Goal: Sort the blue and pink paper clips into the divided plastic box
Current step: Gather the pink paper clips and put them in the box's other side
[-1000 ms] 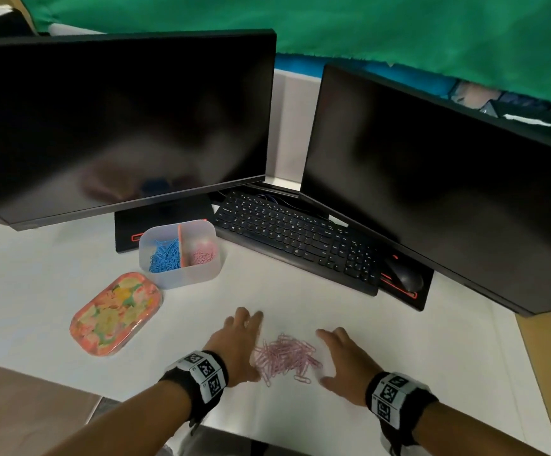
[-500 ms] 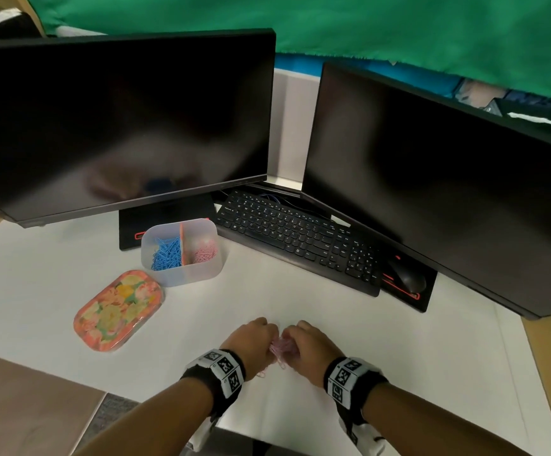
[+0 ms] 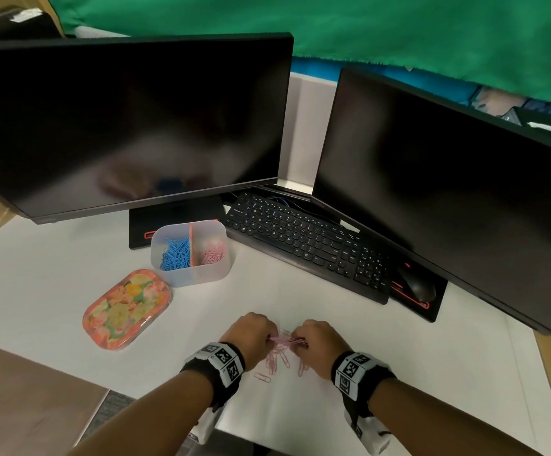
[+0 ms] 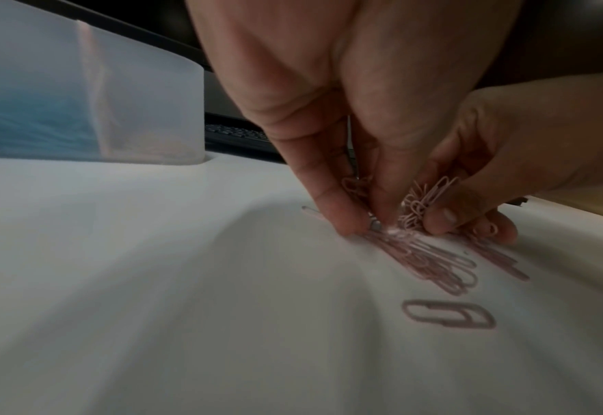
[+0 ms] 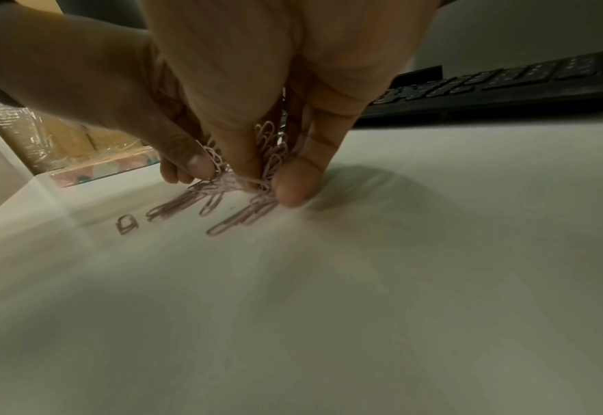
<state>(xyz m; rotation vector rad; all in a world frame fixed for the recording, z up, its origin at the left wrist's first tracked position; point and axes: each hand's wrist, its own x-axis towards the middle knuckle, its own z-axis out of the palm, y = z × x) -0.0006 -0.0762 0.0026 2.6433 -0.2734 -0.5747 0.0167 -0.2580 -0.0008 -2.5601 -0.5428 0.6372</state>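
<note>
A bunch of pink paper clips (image 3: 284, 340) is pinched between both hands near the table's front edge. My left hand (image 3: 254, 335) and right hand (image 3: 317, 340) have fingers curled round the bunch (image 4: 420, 205) (image 5: 268, 151), knuckles facing each other. Several loose pink clips (image 3: 275, 362) lie on the white table under the hands, and one single clip (image 4: 449, 313) lies apart nearer me. The divided translucent box (image 3: 198, 278) stands further back on the left, with blue clips (image 3: 175, 253) in its left compartment and pink clips (image 3: 214, 253) in its right.
A floral lid (image 3: 126, 309) lies left of the hands, in front of the box. A black keyboard (image 3: 307, 245) and mouse (image 3: 415, 284) sit behind, under two dark monitors (image 3: 129, 126). The white table's front edge (image 3: 155, 394) runs just behind my wrists.
Both hands went from lying flat beside the pink pile to closing together over it. They now hold a bunch slightly raised, with a few clips left on the table.
</note>
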